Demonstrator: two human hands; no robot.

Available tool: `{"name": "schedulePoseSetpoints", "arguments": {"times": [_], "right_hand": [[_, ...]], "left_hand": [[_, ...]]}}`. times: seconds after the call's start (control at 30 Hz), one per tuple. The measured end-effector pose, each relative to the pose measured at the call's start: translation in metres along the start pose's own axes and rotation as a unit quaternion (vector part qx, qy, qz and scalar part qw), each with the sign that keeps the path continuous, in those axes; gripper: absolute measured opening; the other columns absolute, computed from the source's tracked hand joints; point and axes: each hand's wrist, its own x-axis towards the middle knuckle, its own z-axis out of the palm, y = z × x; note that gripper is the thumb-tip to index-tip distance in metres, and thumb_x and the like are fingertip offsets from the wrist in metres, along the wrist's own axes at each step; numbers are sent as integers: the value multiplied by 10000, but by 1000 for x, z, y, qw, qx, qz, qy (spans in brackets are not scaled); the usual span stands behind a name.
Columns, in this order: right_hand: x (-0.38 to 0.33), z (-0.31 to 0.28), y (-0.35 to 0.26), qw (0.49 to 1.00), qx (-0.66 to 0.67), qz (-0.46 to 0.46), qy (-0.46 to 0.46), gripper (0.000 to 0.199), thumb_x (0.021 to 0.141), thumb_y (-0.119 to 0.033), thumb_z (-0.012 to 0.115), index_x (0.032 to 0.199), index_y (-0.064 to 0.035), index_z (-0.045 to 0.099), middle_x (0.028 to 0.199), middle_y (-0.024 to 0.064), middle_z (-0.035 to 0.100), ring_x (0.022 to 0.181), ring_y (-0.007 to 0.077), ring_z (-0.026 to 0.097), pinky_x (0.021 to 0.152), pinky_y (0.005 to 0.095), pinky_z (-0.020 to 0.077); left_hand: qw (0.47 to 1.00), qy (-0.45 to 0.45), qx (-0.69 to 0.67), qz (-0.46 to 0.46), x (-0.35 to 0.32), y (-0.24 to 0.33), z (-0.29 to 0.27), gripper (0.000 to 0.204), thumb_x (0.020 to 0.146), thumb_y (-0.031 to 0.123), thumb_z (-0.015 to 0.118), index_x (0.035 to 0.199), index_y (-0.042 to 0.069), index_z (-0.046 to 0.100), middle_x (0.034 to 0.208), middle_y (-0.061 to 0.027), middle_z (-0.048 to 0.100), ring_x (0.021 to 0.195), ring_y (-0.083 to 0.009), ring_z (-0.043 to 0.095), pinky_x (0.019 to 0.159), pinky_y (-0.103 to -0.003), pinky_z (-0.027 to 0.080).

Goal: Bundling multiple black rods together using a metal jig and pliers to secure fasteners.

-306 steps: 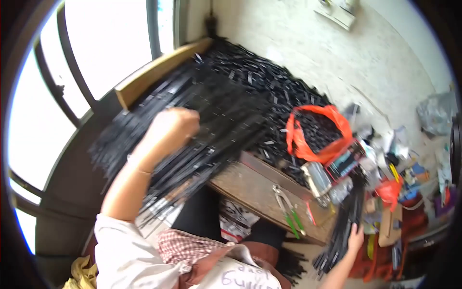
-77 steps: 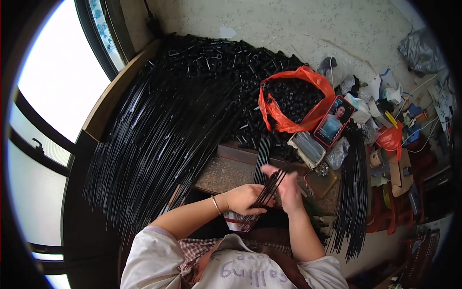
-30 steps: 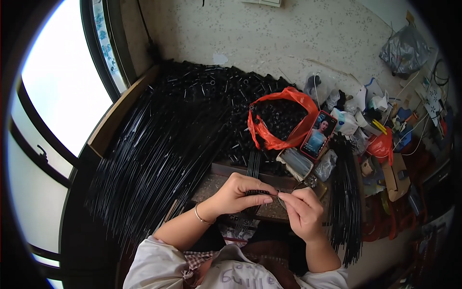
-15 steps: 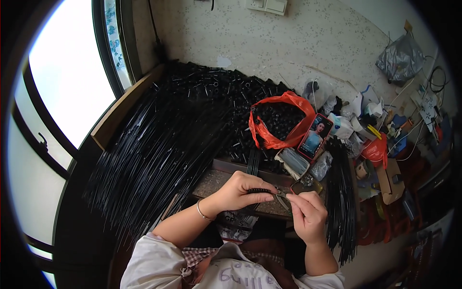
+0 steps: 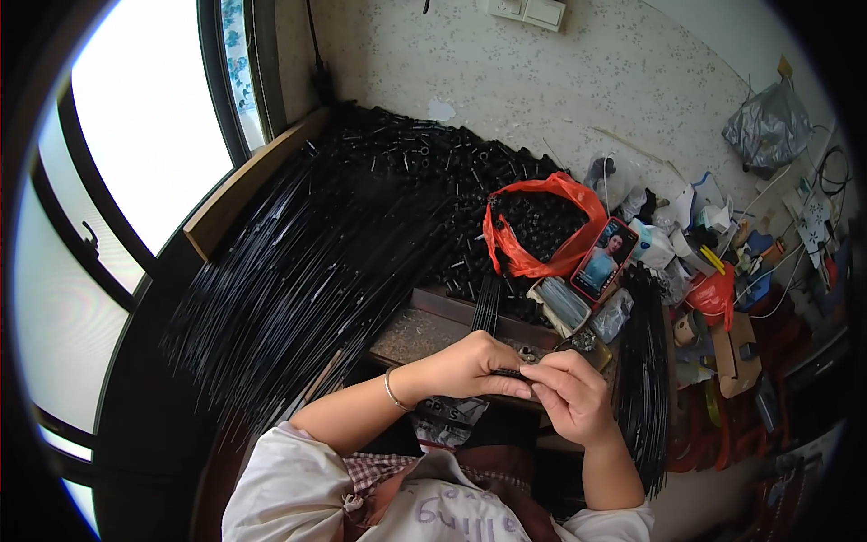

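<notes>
My left hand (image 5: 470, 363) is closed over the workbench edge, with thumb and fingers pinching a slim black piece (image 5: 511, 372). Most of that piece is hidden by the fingers. From the right, my right hand (image 5: 576, 396) meets it, its thumb and forefinger pressed together at the tip of the left fingers. What lies between the right fingertips is too small and covered to name. A small metal fixture (image 5: 527, 354) shows just behind the fingertips. Several thin dark rods (image 5: 486, 303) lie across the bench tray behind my left hand.
A large heap of long black rods (image 5: 298, 271) spreads left, bordered by a wooden board (image 5: 257, 181). Behind are a red plastic bag (image 5: 596, 212) with black parts, a phone (image 5: 603, 262) and a box of thin strips (image 5: 562, 303). Another rod bundle (image 5: 643, 370) hangs right.
My right fingers have closed in on my left fingertips, covering the ribbed black piece and metal legs that showed between them. The whole view has shifted slightly.
</notes>
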Motion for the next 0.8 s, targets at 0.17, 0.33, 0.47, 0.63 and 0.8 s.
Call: {"name": "schedulePoseSetpoints", "arguments": {"times": [0.17, 0.33, 0.47, 0.63, 0.8], "right_hand": [[12, 8, 2, 997, -42, -40, -42, 222, 604, 37, 561, 818, -21, 557, 756, 80, 483, 547, 170, 494, 480, 238, 412], [12, 5, 8, 998, -6, -1, -59, 220, 608, 39, 556, 820, -23, 556, 727, 81, 493, 570, 180, 514, 484, 252, 419], [10, 8, 3, 920, 215, 24, -326, 206, 673, -9, 524, 879, -12, 532, 726, 96, 509, 600, 191, 527, 511, 250, 428], [36, 20, 96, 870, 382, 174, -260, 133, 754, -63, 462, 814, 21, 545, 725, 84, 546, 606, 127, 547, 554, 224, 439], [31, 4, 202, 932, -247, 260, 51, 109, 681, -103, 510, 695, -3, 552, 643, 80, 504, 597, 228, 508, 541, 305, 414]], "left_hand": [[991, -52, 61, -102, -12, -19, 11, 308, 671, 273, 553, 884, 51, 540, 1049, -124, 421, 1039, -270, 338, 813, -488, 253], [834, -78, 510, -197, -51, -77, 28, 758, 572, 469, 524, 1191, 126, 252, 1252, -196, 104, 1158, -319, 130, 804, -584, 182], [826, -126, 536, -122, -37, -97, 25, 832, 516, 371, 554, 1188, 16, 213, 1241, -201, 139, 1159, -312, 140, 826, -551, 198], [857, -175, 464, -140, -37, -98, 17, 799, 520, 341, 543, 1163, -26, 243, 1230, -211, 171, 1159, -302, 150, 885, -458, 192], [868, -188, 435, -147, -55, -90, 13, 741, 587, 314, 495, 1179, -22, 204, 1233, -208, 173, 1158, -307, 158, 915, -425, 141]]}}
